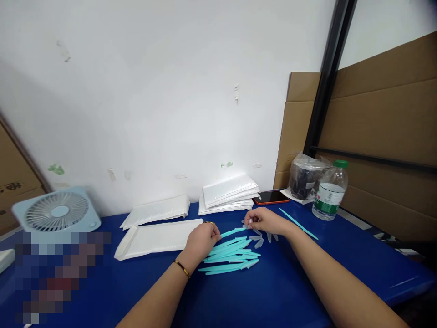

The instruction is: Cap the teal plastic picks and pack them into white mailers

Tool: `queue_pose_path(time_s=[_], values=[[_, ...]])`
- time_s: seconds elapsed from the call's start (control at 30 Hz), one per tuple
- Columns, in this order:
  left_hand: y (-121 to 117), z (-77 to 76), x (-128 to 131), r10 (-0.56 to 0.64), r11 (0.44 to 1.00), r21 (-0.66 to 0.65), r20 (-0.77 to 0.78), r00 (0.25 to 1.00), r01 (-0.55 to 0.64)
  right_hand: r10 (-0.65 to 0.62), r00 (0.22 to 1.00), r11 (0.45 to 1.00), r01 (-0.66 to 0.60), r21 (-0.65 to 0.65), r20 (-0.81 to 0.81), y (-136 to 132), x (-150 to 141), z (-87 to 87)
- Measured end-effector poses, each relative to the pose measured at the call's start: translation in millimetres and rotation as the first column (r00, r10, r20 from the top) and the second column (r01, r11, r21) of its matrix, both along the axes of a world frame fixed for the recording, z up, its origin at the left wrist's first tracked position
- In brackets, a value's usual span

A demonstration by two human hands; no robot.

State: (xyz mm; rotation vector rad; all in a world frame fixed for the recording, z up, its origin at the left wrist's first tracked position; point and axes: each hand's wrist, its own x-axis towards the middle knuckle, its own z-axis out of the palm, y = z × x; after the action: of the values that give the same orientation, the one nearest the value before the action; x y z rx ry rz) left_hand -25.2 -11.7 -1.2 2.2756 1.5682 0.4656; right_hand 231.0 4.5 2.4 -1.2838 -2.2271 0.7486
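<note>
Left hand [201,238] is closed on a teal stick [233,233], its far end met by the narrowly pinched right hand [259,220], grip contents unclear; steady alignment is seemingly required.

A slim turquoise stick [234,233] extends sideways above the table [273,291], one end pinched in the left hand [203,239], the other at the fingertips of the right hand [261,220]. Just below, similar turquoise sticks [228,256] lie flat in a loose, overlapping pile, roughly crosswise. Small translucent pieces [259,243], narrow and flat, lie scattered beside the pile's upper right. Another turquoise stick [298,224] lies diagonally, apart, beyond the right forearm.
</note>
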Motion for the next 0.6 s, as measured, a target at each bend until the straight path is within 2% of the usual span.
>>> queue_pose_path(time_s=[0.37,0.6], values=[[5,1.7,-8,-0.012,1.0,0.024,0.043,0.999,0.011,0.027,0.988,0.995,-0.042,-0.095,-0.154,0,4,4.0],[2,4.4,-3,-0.057,0.998,0.039,0.044,0.997,0.056,0.051,0.989,0.997,-0.057,-0.044,-0.137,-3,-13,1.1]])
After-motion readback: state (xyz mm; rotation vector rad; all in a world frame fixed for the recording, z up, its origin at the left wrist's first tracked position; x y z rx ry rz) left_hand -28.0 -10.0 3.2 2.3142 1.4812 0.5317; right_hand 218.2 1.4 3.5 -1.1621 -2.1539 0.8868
